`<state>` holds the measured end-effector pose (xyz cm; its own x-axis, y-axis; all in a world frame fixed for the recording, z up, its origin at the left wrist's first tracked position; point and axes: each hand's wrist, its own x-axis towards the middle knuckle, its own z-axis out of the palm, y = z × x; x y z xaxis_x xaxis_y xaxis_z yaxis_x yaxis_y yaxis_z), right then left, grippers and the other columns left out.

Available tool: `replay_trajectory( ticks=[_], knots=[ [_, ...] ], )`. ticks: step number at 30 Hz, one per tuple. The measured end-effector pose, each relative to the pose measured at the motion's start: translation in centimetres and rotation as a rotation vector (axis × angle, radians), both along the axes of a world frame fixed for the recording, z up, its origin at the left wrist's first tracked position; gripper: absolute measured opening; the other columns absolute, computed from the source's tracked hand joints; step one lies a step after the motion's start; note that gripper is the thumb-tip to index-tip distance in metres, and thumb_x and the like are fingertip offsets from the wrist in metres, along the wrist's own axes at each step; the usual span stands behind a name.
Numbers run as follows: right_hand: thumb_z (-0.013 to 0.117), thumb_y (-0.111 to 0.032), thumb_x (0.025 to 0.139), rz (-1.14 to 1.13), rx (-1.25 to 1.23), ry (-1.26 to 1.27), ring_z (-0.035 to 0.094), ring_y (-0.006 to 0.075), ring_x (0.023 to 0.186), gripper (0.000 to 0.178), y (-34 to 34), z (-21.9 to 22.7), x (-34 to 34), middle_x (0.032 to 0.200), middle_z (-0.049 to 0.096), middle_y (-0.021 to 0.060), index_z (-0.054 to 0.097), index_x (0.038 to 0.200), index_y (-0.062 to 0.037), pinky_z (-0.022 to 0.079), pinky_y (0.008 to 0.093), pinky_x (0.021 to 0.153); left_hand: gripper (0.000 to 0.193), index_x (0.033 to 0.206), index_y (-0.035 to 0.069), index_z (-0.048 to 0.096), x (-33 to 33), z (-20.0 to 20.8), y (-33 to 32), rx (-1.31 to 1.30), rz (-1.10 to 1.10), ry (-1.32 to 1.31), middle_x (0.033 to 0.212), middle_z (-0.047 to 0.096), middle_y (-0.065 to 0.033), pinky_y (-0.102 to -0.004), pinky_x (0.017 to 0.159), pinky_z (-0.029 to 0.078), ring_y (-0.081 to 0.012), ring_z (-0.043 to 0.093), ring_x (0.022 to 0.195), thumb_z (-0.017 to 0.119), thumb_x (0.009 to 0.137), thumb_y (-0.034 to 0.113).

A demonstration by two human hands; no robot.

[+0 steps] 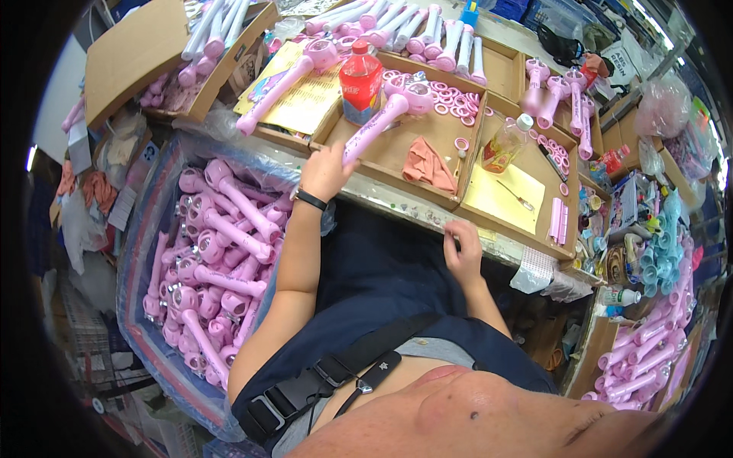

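My left hand (324,174), with a dark band at the wrist, is closed round the lower end of a pink toy wand (378,126). The wand tilts up to the right, its rounded head (412,93) above a cardboard tray. Against the bench's front edge, my right hand (463,252) has its fingers loosely curled, with nothing visible in them. A crumpled orange cloth (429,165) lies in the tray below the wand head. Behind the wand stands a red-capped bottle (360,84). Another pink wand (286,85) rests on yellow paper to its left.
A plastic-lined bin (134,252) full of pink wands stands at my left. Pink rings (454,103) fill the tray's back. The right-hand tray holds a white-capped bottle (504,143), yellow paper (508,197) and a small brush-like tool (515,195). More wands (641,355) are stacked at far right.
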<state>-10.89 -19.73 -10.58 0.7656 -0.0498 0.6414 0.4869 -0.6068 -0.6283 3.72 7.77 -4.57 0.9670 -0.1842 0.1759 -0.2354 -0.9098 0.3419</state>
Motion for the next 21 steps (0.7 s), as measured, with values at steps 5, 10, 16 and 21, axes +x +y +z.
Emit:
replay_trajectory(
  ticks=[5, 10, 16, 21],
  knots=[
    [0.06, -0.015, 0.084, -0.022, -0.085, 0.168, 0.06, 0.0344, 0.083, 0.018, 0.9, 4.7, 11.9, 0.09, 0.062, 0.0177, 0.062, 0.095, 0.0001, 0.049, 0.0383, 0.074, 0.053, 0.114, -0.002, 0.055, -1.2, -3.6, -1.1, -0.562, 0.017, 0.177, 0.093, 0.065, -0.0196, -0.0381, 0.071, 0.05, -0.0295, 0.065, 0.085, 0.071, 0.077, 0.033],
    [0.06, -0.047, 0.082, -0.174, -0.513, 0.562, 0.059, 0.0346, 0.093, 0.052, 1.5, 2.5, 19.2, 0.096, 0.062, 0.019, 0.063, 0.101, 0.0008, 0.047, 0.0416, 0.082, 0.051, 0.13, -0.004, 0.043, -5.7, -7.1, -1.9, -1.421, 0.0, 0.628, 0.094, 0.062, -0.0077, -0.0251, 0.071, 0.048, -0.0124, 0.059, 0.08, 0.062, 0.087, 0.016],
    [0.058, -0.033, 0.091, 0.057, 0.586, 0.672, 0.061, 0.0216, 0.097, 0.038, 1.0, 2.5, 17.7, 0.109, 0.061, 0.0132, 0.061, 0.108, 0.0006, 0.048, 0.0305, 0.082, 0.054, 0.135, 0.0, 0.037, -10.0, -9.4, -3.2, -1.605, -0.193, 0.748, 0.099, 0.06, -0.0105, -0.0284, 0.077, 0.049, -0.0152, 0.06, 0.085, 0.06, 0.087, 0.014],
    [0.059, -0.011, 0.088, 0.442, 1.026, 0.749, 0.063, 0.0166, 0.079, 0.042, 3.9, 4.7, 11.5, 0.098, 0.06, 0.0081, 0.041, 0.125, -0.0017, 0.055, 0.0324, 0.07, 0.05, 0.133, 0.0, 0.039, -9.2, -8.3, -3.9, -1.555, -0.554, 1.086, 0.108, 0.06, -0.0111, -0.0308, 0.086, 0.047, -0.0176, 0.06, 0.095, 0.058, 0.089, 0.014]
  ],
)
